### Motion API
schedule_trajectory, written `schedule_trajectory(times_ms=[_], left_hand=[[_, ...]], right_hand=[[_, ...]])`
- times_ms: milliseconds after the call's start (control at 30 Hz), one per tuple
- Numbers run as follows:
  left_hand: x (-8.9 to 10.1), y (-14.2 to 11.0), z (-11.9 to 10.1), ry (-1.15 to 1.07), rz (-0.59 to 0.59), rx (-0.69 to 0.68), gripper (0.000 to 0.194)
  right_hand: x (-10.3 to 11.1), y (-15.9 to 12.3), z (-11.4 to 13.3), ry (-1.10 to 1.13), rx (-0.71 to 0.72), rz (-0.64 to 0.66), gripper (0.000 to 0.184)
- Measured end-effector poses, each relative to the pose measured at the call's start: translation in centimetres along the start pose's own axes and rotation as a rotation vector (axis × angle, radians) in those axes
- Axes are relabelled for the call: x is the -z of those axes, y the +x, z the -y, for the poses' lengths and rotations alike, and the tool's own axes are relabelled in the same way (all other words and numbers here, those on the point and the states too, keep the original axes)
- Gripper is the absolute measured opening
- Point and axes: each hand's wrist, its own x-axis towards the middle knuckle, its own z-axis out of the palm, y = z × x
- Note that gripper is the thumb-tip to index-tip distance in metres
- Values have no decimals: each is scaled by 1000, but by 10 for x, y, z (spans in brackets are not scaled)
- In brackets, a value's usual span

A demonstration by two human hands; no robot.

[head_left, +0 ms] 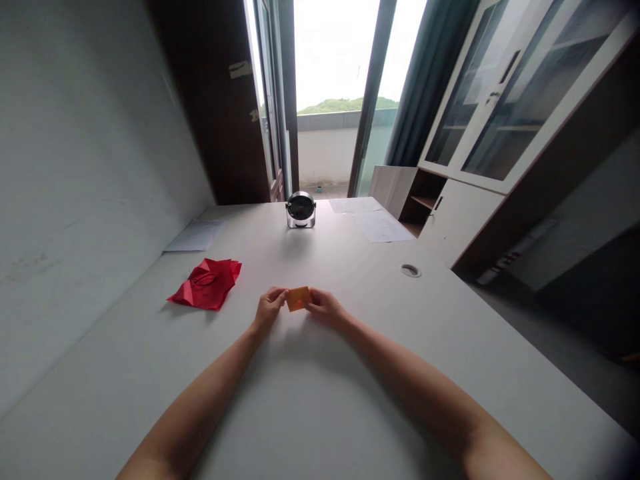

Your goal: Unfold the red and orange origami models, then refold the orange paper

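A small folded orange paper (pixel 299 298) sits between both hands at the middle of the white table (pixel 320 400). My left hand (pixel 269 309) pinches its left edge with curled fingers. My right hand (pixel 325 307) pinches its right edge the same way. The paper rests low, at or just above the tabletop. A crumpled red paper piece (pixel 206 283) lies to the left of my left hand, apart from it.
A round black and silver device (pixel 301 209) stands at the far middle of the table. White sheets (pixel 195 235) lie at the far left and far right (pixel 373 220). A cable hole (pixel 411 270) is on the right. A wall runs along the left; cabinets stand right.
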Motion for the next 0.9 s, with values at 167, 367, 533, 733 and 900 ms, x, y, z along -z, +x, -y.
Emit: schedule_trajectory(times_ms=[167,367,533,733,900], left_hand=[[0,1,4,-54,-23,35,33],[-4,-2,-2,-124,27,56,33],[-4,-2,-4,-156,60,47,32],[-7,-2,0,-144,121,48,32],[-8,-3,6,-57,203,21,34]], right_hand=[[2,0,-4,-7,-8,-2,27],[3,3,-9,177,5,-55,29],[1,3,-6,273,23,-20,38],[6,0,0,318,-20,20,40],[10,3,3,417,-22,-76,39]])
